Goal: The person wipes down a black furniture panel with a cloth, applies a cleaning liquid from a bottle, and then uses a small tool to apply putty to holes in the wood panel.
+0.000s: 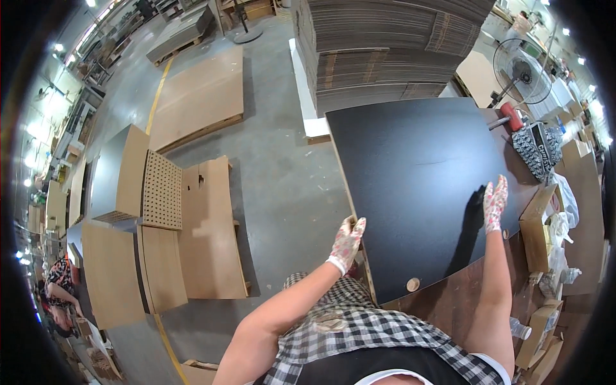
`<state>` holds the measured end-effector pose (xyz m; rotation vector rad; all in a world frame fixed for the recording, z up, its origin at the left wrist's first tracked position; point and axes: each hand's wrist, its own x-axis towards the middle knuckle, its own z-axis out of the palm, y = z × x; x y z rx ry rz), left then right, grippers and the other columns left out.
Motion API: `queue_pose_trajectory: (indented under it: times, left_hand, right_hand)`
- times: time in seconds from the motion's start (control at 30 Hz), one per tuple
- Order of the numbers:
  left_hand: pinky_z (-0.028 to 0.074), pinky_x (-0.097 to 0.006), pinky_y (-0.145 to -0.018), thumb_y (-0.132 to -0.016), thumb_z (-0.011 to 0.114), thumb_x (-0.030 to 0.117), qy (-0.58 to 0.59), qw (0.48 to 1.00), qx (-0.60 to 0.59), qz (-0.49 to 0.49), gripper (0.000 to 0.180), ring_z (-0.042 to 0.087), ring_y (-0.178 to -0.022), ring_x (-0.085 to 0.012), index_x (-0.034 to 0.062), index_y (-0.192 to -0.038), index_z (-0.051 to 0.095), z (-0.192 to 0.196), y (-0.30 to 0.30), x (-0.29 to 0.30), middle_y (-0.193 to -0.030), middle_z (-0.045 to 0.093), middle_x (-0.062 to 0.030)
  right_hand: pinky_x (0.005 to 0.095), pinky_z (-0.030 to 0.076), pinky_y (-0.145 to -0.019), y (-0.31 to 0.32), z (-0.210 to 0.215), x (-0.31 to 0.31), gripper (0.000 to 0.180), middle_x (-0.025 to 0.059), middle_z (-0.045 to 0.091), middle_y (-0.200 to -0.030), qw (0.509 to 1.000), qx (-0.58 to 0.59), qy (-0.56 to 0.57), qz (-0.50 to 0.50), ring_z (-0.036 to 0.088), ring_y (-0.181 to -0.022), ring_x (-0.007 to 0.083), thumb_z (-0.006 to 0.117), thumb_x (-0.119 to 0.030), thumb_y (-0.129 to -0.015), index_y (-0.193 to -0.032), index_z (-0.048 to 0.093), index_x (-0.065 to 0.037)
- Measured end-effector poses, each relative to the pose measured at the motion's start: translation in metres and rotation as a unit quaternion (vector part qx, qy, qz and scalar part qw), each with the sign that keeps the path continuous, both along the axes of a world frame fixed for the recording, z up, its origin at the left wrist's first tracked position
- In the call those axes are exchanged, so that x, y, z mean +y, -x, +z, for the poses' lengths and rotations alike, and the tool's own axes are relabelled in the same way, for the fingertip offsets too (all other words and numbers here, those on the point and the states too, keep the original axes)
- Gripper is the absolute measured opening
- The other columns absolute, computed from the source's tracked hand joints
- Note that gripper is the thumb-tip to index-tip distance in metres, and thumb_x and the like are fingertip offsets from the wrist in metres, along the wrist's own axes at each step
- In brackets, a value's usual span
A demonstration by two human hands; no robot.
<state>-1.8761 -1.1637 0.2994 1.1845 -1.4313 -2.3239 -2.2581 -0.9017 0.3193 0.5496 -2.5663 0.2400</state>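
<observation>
A large black panel [417, 167] with a pale edge lies flat on a brown work surface in front of me. Near its front edge is a round hole [412, 284]. My left hand [347, 244], in a white glove with a pink pattern, grips the panel's left edge; part of its fingers is hidden there. By the right edge, my right hand [495, 204] wears a matching glove. Its fingers stretch away from me, and its dark shadow falls across the panel. Whether this hand touches the panel I cannot tell.
Beyond the panel rises a tall stack of flat cardboard [385, 58]. A red-headed mallet [511, 117], a patterned bag [538, 149] and an open carton [538, 224] stand right. A fan [523, 74] is behind them. Wooden boards [208, 231] lie left; another person [59, 292] is farther left.
</observation>
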Motion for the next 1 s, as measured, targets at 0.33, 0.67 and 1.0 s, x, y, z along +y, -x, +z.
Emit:
queue_pose_trajectory:
  times: [0.33, 0.67, 1.0]
  left_hand:
    - [0.026, -0.028, -0.108, -0.094, 0.051, 0.011, 0.111, 0.991, 0.044, 0.059, 0.057, 0.033, -0.133, -0.0197, -0.0012, -0.143, 0.025, 0.010, -0.012, 0.006, -0.144, 0.035, -0.0144]
    - [0.030, -0.033, -0.107, -0.094, 0.050, 0.024, 0.155, 0.987, -0.022, 0.041, 0.057, 0.039, -0.129, -0.0320, -0.0008, -0.141, 0.030, 0.013, -0.010, 0.009, -0.138, 0.041, -0.0226]
    - [0.033, -0.034, -0.105, -0.095, 0.048, 0.024, 0.199, 0.980, -0.009, 0.020, 0.056, 0.042, -0.126, -0.0332, -0.0014, -0.141, 0.028, 0.010, -0.006, 0.006, -0.136, 0.043, -0.0239]
  right_hand:
    - [0.0387, 0.033, -0.105, 0.069, -0.016, 0.032, 0.051, 0.0159, 0.045, -0.136, 0.972, -0.117, -0.153, -0.136, 0.042, -0.125, 0.0312, 0.037, -0.040, -0.095, -0.132, 0.046, -0.005]
    - [0.0432, 0.032, -0.105, -0.022, -0.033, -0.039, 0.050, 0.0184, 0.043, -0.138, 0.976, -0.081, -0.196, -0.050, 0.038, -0.128, 0.0354, 0.035, -0.038, -0.097, -0.129, 0.048, -0.001]
    - [0.0429, 0.019, -0.112, -0.156, -0.005, -0.127, 0.059, 0.0156, 0.029, -0.148, 0.969, -0.120, -0.204, 0.069, 0.022, -0.139, 0.0297, 0.036, -0.039, -0.096, -0.140, 0.034, 0.000]
